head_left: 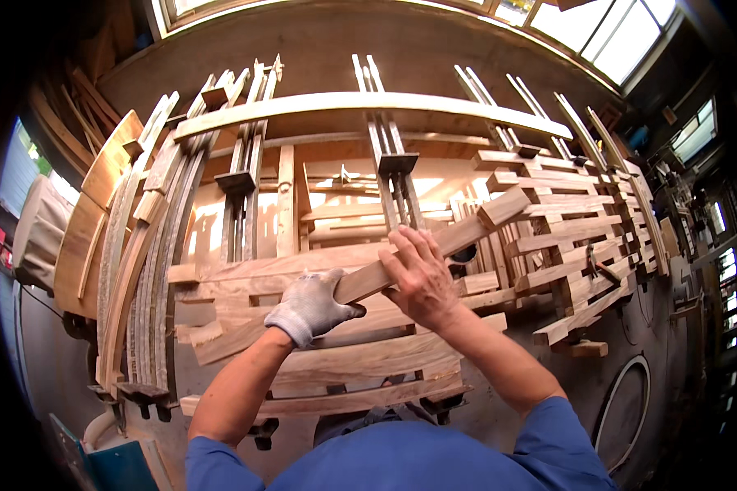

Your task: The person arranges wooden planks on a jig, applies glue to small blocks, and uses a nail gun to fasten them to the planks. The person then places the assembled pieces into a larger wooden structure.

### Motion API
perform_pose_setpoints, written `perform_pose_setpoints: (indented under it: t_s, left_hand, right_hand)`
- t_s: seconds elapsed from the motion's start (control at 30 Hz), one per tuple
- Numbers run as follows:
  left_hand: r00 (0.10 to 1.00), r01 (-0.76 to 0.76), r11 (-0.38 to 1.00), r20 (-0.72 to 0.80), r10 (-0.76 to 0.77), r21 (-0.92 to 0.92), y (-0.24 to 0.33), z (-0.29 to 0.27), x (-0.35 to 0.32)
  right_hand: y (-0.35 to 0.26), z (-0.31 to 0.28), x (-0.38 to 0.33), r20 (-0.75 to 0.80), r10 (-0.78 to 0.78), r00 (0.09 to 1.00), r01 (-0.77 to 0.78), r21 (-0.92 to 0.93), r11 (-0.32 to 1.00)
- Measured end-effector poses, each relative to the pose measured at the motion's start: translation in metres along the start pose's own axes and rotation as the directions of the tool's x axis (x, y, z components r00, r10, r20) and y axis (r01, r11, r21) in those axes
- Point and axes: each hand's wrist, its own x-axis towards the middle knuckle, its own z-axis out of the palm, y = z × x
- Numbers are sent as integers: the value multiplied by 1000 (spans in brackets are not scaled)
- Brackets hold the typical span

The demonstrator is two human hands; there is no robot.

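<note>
Currently, both hands hold one wooden bar (pixel 461 235) aslant above the slotted boards (pixel 367 370) in front of the torso, its far end raised toward the right. The gloved left hand (pixel 311 309) pinches the bar between fingers and thumb; the bare right hand (pixel 424 282) grips it farther along, fingers slightly spread over the top, the thumb mostly hidden. Uneven hold is the first hazard: if the left grip loosens, the bar can roll about its length, because the spread right fingers offer limited resistance to twisting. Contact is the second: a swing of the raised end to the right can strike the stacked slatted frames (pixel 567 214) and dent an edge, since little clearance is apparent there. Whether that end carries a joint or a separate block cannot be told with certainty from this angle. Lowering the bar carelessly can trap a fingertip against the slotted boards. The bare right hand is also exposed to splinters, should it slide along a rough edge. A lift toward the far side can knock the steel bar clamp (pixel 397 164) or the long pale board (pixel 377 102) lying across the clamps.
</note>
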Motion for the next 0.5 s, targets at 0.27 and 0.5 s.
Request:
perform_pose_setpoints:
  t_s: [0.27,0.5]
  left_hand:
    - [984,162,315,177,20,-935,37,-63,39]
    - [991,-12,-169,-35,133,-986,47,-9,94]
  right_hand:
    - [-15,-13,12,16,539,842,-437,608,663]
    - [7,-42,40,637,450,626,-778,554,297]
